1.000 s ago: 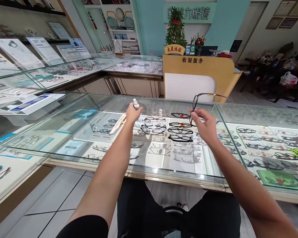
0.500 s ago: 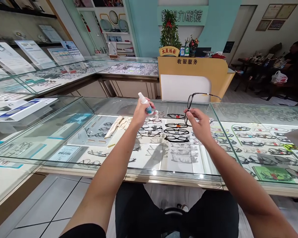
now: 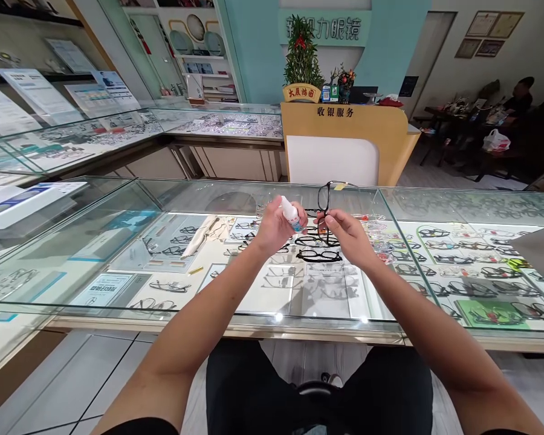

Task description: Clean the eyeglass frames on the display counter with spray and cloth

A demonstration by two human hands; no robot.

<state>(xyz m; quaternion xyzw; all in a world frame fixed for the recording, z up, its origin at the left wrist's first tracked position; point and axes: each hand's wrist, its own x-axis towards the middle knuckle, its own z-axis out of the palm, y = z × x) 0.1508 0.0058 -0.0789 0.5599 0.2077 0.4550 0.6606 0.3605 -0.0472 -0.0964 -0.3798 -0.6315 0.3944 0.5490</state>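
Observation:
My left hand (image 3: pixel 275 227) is wrapped round a small white spray bottle (image 3: pixel 292 214) with a blue-green lower part, its nozzle end under my fingers. Just to the right, my right hand (image 3: pixel 347 234) pinches a pair of black-framed eyeglasses (image 3: pixel 323 198) by the lower part of the frame. The glasses stand on edge with one lens above the other, and a temple with a pale tag points to the right. Bottle and glasses are close together but apart. Both are above the glass counter, where rows of black eyeglasses (image 3: pixel 320 256) lie.
The glass display counter (image 3: pixel 254 325) runs across in front of me. A cream cloth (image 3: pixel 204 234) lies on the left, with a yellow strip (image 3: pixel 196 270) near it. Beyond stands a cashier desk (image 3: pixel 390 142) with a plant (image 3: pixel 303 57). A person (image 3: pixel 521 96) sits far right.
My left hand has brought the spray bottle right, towards the glasses. My right hand has moved left and turned the glasses. The view has shifted slightly.

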